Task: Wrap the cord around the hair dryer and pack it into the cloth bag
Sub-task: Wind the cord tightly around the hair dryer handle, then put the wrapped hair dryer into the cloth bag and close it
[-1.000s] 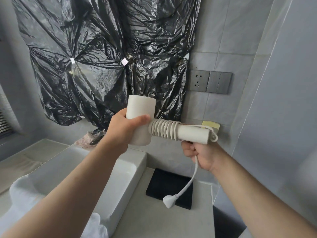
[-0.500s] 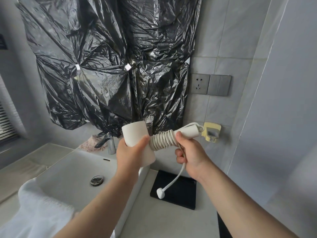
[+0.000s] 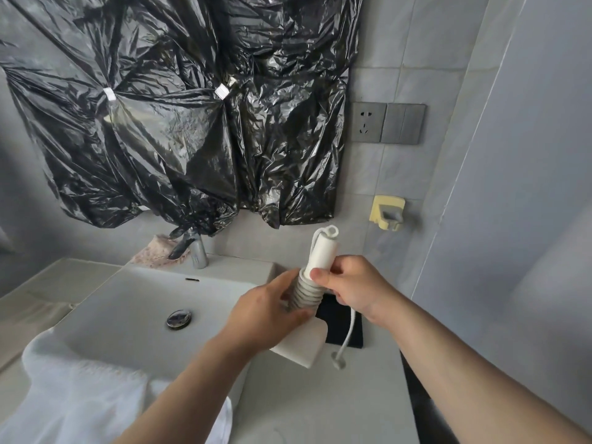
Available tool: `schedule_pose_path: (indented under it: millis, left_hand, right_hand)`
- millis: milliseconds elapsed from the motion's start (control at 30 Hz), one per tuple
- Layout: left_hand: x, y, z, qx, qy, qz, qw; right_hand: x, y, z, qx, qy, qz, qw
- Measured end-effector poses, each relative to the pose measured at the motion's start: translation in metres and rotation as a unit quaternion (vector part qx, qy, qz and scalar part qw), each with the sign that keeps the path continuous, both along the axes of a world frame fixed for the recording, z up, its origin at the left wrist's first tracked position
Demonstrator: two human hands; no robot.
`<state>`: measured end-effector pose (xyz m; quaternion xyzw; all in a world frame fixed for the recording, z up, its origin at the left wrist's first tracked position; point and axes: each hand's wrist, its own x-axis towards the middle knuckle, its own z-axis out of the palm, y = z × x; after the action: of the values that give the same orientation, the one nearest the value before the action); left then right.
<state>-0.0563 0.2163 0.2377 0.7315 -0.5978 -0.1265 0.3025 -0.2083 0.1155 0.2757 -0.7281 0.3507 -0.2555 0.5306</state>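
Observation:
The white hair dryer (image 3: 321, 256) now points its handle upward, with the barrel low behind my left hand. White cord (image 3: 304, 294) is coiled in several turns round the handle's lower part. My left hand (image 3: 267, 315) grips the dryer where handle meets barrel. My right hand (image 3: 350, 288) holds the handle, thumb pressed on the coils. A loose cord end hangs below my right hand and ends in the white plug (image 3: 338, 361). A black cloth bag (image 3: 347, 328) lies flat on the counter under the dryer.
A white sink (image 3: 134, 302) with a drain and a chrome tap (image 3: 197, 251) lies to the left. A white towel (image 3: 80, 395) drapes its near rim. Black plastic sheet covers the wall. A socket (image 3: 368, 122) and a yellow wall holder (image 3: 387, 211) are at right.
Both hands lowered the dryer toward the counter and turned it, so the handle went from pointing right to pointing up. The plug swung down nearer the counter.

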Motion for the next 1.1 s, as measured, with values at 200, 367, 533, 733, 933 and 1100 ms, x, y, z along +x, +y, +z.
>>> schedule_pose_path:
  millis: [200,367,533,733,933,1100]
  left_hand:
    - [-0.003,0.004,-0.051,-0.038,0.206,-0.068,0.975]
    - [-0.013,0.014,-0.11,-0.048,0.225,-0.066,0.971]
    - [-0.028,0.018,-0.17,-0.04,0.21,-0.032,0.976]
    - [-0.032,0.026,-0.227,-0.094,0.219,0.018,0.971]
    - [-0.047,0.04,-0.262,-0.17,0.21,0.019,0.963]
    - [-0.06,0.063,-0.282,-0.209,0.194,0.013,0.958]
  right_hand:
    - [0.009,0.018,-0.041,0.056,0.005,-0.04,0.998]
    - [0.004,0.029,-0.102,0.082,0.0,-0.086,0.993]
    - [-0.012,0.041,-0.173,0.103,-0.023,-0.091,0.99]
    - [-0.048,0.057,-0.244,0.054,-0.009,-0.124,0.991]
    - [-0.073,0.073,-0.27,0.012,0.023,-0.06,0.998]
    - [-0.093,0.095,-0.294,-0.06,0.06,-0.037,0.996]
